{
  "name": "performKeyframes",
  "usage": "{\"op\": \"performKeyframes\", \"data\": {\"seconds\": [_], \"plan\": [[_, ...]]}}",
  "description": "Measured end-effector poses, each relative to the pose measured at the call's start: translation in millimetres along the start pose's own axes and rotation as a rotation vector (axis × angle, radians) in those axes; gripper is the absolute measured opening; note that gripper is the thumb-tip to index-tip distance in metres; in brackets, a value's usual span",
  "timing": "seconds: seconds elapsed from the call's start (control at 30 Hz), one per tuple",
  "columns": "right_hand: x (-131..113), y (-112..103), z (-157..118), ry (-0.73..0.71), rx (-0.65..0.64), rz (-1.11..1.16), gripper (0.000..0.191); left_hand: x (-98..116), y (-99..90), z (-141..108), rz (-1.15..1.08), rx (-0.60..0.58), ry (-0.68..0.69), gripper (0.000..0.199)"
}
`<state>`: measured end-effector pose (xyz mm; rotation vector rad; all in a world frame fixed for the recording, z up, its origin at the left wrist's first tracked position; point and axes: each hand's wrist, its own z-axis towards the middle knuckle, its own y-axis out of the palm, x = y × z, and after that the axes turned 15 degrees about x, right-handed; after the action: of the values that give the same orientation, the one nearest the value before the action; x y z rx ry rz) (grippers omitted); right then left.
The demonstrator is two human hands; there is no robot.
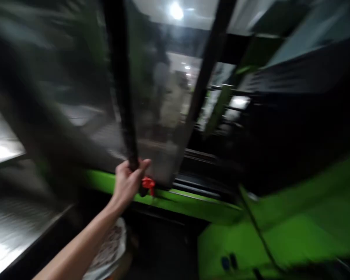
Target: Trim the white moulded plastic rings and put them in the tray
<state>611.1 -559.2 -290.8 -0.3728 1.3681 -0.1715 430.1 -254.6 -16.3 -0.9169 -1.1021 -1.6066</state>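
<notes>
My left hand (129,179) reaches in from the lower left, its fingers wrapped round the lower part of a long black door handle (123,85). The thumb points up and to the right. The handle runs up along a clear door panel (166,97), through which blurred shapes and lights show. Just right of the hand, a red piece (148,182) sits low by the door, too blurred to name. My right hand is out of view.
A green machine frame (186,204) runs below the door, with a larger green panel (280,229) and a dark cable at the right. A dark gap opens right of the door. Beneath my forearm stands a white-rimmed container (121,237) of small pieces. Shiny metal (26,221) lies at left.
</notes>
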Motion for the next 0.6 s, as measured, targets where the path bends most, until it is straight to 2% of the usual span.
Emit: {"op": "performKeyframes", "data": {"seconds": [0.07, 0.13, 0.2, 0.27, 0.37, 0.47, 0.53, 0.6], "plan": [[-3, -66, 4, 0.048, 0.167, -0.033, 0.043, 2, 18.4, -17, 0.037, -0.082, 0.003, 0.045], [-19, -118, 14, 0.066, 0.339, -0.058, 0.053, 2, 39.3, -33, 0.094, -0.179, -0.019, 0.040], [-39, -158, 28, 0.034, 0.552, -0.101, 0.060, 3, 60.7, -50, 0.128, -0.286, -0.020, 0.040], [-53, -186, 42, -0.039, 0.764, -0.163, 0.064, 2, 81.6, -66, 0.120, -0.415, -0.017, 0.044], [-53, -206, 57, -0.133, 0.968, -0.264, 0.073, -3, 112.3, -85, 0.070, -0.636, -0.066, 0.049], [-39, -205, 70, -0.136, 0.972, -0.343, 0.089, -11, 142.2, -102, 0.024, -0.814, -0.137, 0.053], [-31, -197, 80, -0.144, 0.954, -0.358, 0.093, -13, 160.9, -114, -0.010, -0.901, -0.147, 0.053], [-29, -189, 88, -0.170, 0.989, -0.362, 0.093, -12, 178.3, -127, -0.060, -0.976, -0.137, 0.052]]}}
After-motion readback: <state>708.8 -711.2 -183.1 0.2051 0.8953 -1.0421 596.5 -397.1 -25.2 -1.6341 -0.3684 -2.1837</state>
